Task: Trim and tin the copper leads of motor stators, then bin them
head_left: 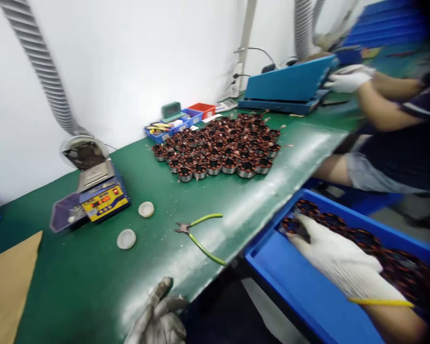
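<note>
My right hand [338, 255], in a white knit glove with a yellow cuff edge, reaches into a blue bin [272, 260] at the lower right. Its thumb and fingers close around a copper-wound motor stator [290, 226] by the bin's left end. More stators [361, 237] lie along the bin's far side, partly hidden by the glove. At the bottom, my left hand [161, 317] rests at the green table's [93, 282] front edge in a greyish glove. Its forefinger stretches forward, the others bend loosely, and nothing shows in it. Green-handled cutters [199, 235] lie open beyond it.
Many stators [218, 148] stand grouped on the table. Two white lids [126, 238] lie near a yellow-and-blue device [105, 198] under a ducted hood [84, 150]. Brown cardboard [12, 284] covers the left corner. At right, a co-worker's gloved hands [349, 79] are beside a blue machine [288, 83].
</note>
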{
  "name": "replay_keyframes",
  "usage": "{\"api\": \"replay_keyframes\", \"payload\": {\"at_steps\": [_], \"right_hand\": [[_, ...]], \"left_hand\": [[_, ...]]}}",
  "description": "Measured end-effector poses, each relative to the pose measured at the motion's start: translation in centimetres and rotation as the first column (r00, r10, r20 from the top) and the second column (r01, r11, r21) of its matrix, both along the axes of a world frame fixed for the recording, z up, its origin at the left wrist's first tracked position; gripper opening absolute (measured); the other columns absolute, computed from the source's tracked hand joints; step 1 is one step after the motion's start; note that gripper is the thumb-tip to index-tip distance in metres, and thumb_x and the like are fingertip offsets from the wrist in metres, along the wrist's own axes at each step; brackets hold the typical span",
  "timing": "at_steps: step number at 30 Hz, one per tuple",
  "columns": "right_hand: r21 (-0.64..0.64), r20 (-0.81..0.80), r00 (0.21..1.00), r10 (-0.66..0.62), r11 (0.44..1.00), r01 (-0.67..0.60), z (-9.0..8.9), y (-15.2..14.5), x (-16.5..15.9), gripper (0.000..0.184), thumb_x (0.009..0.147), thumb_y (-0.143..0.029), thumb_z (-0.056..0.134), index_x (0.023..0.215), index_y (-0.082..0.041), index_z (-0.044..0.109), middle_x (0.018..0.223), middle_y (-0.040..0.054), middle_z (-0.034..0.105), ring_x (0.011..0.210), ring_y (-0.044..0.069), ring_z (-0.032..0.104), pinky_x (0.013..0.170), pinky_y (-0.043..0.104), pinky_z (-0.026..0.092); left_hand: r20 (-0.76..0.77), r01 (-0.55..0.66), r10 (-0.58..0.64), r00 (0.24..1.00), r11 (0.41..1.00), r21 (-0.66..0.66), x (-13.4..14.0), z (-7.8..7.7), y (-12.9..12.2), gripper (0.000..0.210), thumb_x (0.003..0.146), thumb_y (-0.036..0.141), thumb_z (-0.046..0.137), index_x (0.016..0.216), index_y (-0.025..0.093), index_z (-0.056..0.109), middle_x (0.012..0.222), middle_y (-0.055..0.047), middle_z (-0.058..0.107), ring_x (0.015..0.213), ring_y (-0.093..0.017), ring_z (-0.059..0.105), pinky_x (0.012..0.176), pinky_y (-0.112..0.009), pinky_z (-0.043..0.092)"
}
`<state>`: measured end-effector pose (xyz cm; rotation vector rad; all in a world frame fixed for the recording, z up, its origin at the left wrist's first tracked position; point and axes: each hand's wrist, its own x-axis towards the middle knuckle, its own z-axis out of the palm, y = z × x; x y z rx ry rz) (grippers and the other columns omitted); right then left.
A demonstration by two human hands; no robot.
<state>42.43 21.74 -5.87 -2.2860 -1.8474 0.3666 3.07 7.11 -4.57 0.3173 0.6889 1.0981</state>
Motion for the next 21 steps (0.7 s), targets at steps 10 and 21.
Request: {"api": "replay_keyframes", "payload": {"at_steps": [10,21], "right_hand": [[0.281,0.28,0.744,0.606,0.69,-0.667,7.5,17.4,-21.1,0.037,0.084,-0.021,0.067,0.121,-0.015,0.064,0.141,0.0152,0.047,0.127,0.035,0.044,0.103,0.049,0.039],[0.446,0.335,0.381,0.862,0.211,-0.87,7.2,6.8,-21.9,0.021,0.081,-0.028,0.061,0.093,-0.019,0.075,0.125,0.0115,0.059,0.127,0.037,0.04,0.103,0.048,0.041]], "left_hand": [[0.049,-0.155,0.149,0.988,0.979,0.135,0.4,-2.0,-1.2,0.045,0.085,0.047,0.071,0.12,0.023,0.058,0.102,-0.008,0.068,0.077,-0.02,0.071,0.064,-0.029,0.057],[-0.463,-0.489,0.424,0.779,0.872,-0.025,0.9,2.1,-1.5,0.082,0.073,0.076,0.064,0.124,0.015,0.046,0.109,-0.016,0.064,0.064,-0.015,0.064,0.051,-0.025,0.05]]}}
